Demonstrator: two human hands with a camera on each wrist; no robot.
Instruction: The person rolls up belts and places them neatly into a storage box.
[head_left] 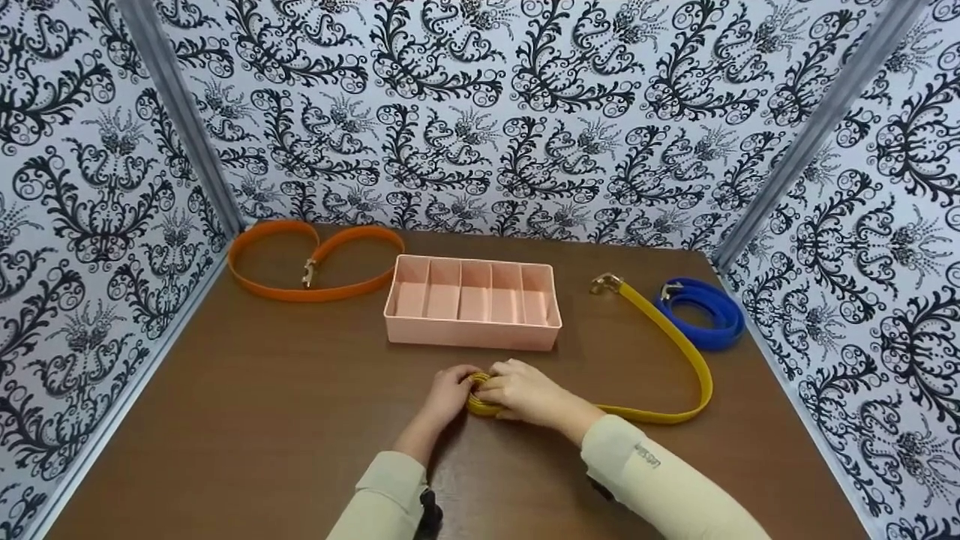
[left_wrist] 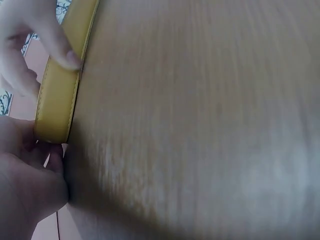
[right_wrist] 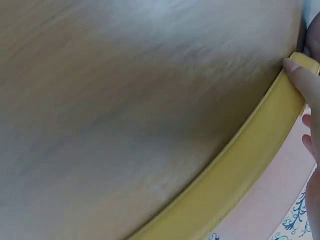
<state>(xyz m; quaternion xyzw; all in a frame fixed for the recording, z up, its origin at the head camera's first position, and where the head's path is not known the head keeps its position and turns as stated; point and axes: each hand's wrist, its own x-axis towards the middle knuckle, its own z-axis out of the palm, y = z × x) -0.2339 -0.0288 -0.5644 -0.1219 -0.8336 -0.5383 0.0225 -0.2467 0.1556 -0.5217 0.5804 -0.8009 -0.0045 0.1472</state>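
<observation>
A yellow leash [head_left: 651,415] lies on edge on the table, one end wound into a small coil between the hands. From the left, my left hand [head_left: 448,394] holds the coil with its fingers. My right hand [head_left: 532,394] grips the coil's right side, its fingertips partly inside the ring. The leash's loose length runs out past the right wrist, curves around and ends at a metal clasp [head_left: 606,283]. In the left wrist view the stitched yellow strap [left_wrist: 57,107] stands between both hands. The right wrist view shows the thumb pressing on the strap [right_wrist: 240,155].
Just beyond the hands stands a pink tray [head_left: 472,334] with several compartments. An orange leash [head_left: 326,292] lies looped at the back left. A coiled blue leash [head_left: 720,337] sits at the right, beside the yellow strap. Patterned walls [head_left: 480,150] enclose the brown table [head_left: 300,420].
</observation>
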